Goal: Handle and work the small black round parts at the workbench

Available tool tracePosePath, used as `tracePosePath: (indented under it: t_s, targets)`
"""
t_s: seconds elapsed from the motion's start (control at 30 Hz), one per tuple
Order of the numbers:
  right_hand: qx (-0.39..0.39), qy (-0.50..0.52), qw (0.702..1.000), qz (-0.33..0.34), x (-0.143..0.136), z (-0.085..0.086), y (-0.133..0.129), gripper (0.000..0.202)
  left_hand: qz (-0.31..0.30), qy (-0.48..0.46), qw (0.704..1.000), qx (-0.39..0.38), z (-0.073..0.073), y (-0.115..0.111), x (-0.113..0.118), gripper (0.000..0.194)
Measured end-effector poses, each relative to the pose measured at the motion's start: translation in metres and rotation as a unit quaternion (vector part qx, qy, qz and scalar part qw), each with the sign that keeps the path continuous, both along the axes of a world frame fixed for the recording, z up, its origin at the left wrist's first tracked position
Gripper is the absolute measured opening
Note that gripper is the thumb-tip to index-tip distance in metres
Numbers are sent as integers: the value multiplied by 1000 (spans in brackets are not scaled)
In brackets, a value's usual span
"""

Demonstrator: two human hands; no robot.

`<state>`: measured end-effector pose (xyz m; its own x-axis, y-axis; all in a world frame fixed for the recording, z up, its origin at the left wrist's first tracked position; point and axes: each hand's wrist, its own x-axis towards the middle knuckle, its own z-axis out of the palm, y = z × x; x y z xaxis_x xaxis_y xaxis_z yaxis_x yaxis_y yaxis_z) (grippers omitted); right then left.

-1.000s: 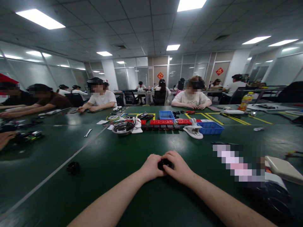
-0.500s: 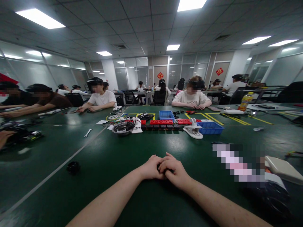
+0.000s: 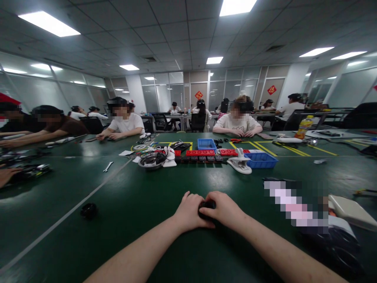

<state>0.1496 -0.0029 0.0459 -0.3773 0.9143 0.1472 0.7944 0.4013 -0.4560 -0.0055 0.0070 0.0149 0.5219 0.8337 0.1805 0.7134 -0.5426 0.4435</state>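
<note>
Near the front middle of the green table (image 3: 147,192), my left hand (image 3: 190,211) and my right hand (image 3: 225,208) meet around a small black object (image 3: 209,204). Its kind is hard to make out, since fingers cover most of it. The left fingers wrap it from the left, thumb low on the near side. From the right, the right hand's thumb and fingers close on it. To the left, apart from both hands, a small round black part (image 3: 89,210) lies on the tabletop.
A wrench (image 3: 108,167) lies left. Across the middle stand a metal bowl (image 3: 151,162), red power strips (image 3: 200,153), a white clamp (image 3: 240,163) and a blue bin (image 3: 261,160). At right are a beige case (image 3: 353,212) and black coiled items (image 3: 338,243). Several people sit beyond.
Both hands have shifted their grip on the black object: more of it shows between them. The right fingers have moved up over it. The view has shifted slightly.
</note>
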Motion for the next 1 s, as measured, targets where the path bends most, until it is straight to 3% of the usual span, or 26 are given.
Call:
tracePosePath:
  t_s: [0.2, 0.47, 0.57, 0.67, 0.8, 1.0]
  targets:
    - [-18, 2, 999, 44, -1, 9, -5, 20, -10, 24, 1000, -6, 4, 0, 1, 54]
    - [-6, 21, 983, 181, 3, 13, -9, 35, -144, -16, 988, -61, 2, 14, -9, 24]
    - [6, 42, 973, 228, 0, 9, -10, 35, -161, -14, 985, -62, -2, 18, -10, 16]
    - [33, 65, 965, 250, -5, 1, -11, 36, -152, 0, 987, -56, -5, 19, -10, 19]
    - [64, 85, 967, 232, -9, -8, -11, 37, -137, 8, 990, -37, -4, 16, -9, 32]
    - [69, 78, 964, 243, -5, -8, -13, 39, -123, 9, 992, -37, -1, 13, -10, 39]
